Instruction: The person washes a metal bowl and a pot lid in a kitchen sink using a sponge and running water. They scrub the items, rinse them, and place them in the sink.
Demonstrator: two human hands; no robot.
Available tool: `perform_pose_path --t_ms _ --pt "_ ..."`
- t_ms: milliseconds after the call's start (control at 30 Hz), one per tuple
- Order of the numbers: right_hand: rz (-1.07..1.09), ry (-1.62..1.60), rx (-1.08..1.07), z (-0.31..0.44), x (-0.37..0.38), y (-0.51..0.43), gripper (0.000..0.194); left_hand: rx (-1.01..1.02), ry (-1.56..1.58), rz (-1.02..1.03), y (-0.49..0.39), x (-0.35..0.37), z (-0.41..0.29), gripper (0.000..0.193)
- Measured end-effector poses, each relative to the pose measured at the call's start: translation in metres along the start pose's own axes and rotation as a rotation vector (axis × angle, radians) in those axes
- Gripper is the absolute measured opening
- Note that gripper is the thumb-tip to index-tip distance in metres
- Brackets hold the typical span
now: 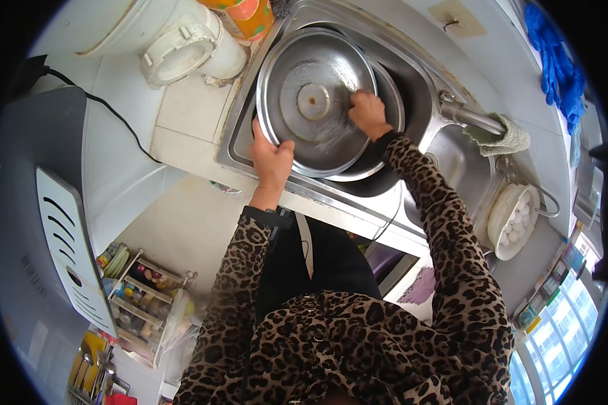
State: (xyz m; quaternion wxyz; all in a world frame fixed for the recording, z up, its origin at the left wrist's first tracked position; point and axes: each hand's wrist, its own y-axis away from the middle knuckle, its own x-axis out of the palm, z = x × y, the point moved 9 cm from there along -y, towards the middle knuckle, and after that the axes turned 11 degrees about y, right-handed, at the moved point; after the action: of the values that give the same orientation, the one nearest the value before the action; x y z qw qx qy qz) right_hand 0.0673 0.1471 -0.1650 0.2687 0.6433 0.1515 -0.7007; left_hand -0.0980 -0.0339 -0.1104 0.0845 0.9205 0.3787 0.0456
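Note:
A wide round stainless steel lid [304, 134], or a shallow pan, is tilted over the left sink basin [419, 96]. Its surface looks wet and streaked, with a rusty spot at the centre. My left hand [273, 159] grips the near left rim, thumb on the inner side. Against the inner surface, towards the right, rests my right hand [367, 112] with its fingers curled; whether something is inside them is hidden. Another round steel vessel [392, 96] sits beneath, mostly covered.
To the right is a faucet [456, 112] draped with a green cloth [504, 136], above a smaller basin [458, 152]. A basket [497, 223] of eggs stands beyond. White plastic pipes [182, 55] and an orange printed package [243, 17] are at the upper left. Blue gloves [555, 66] hang at the far right.

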Motion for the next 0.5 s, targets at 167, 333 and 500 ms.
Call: perform_pose_path --t_ms 167,333,500 --pt "0.036 -0.314 -0.335 0.061 -0.004 0.026 0.009 0.043 -0.011 -0.03 0.002 0.002 -0.004 0.061" --pt "0.247 -0.137 -0.114 0.032 0.016 0.025 0.018 -0.035 -0.026 -0.005 0.003 0.0 0.001 0.061" --pt "-0.091 -0.524 -0.424 0.097 -0.027 0.021 0.007 0.101 0.048 -0.064 -0.003 -0.012 -0.016 0.058"
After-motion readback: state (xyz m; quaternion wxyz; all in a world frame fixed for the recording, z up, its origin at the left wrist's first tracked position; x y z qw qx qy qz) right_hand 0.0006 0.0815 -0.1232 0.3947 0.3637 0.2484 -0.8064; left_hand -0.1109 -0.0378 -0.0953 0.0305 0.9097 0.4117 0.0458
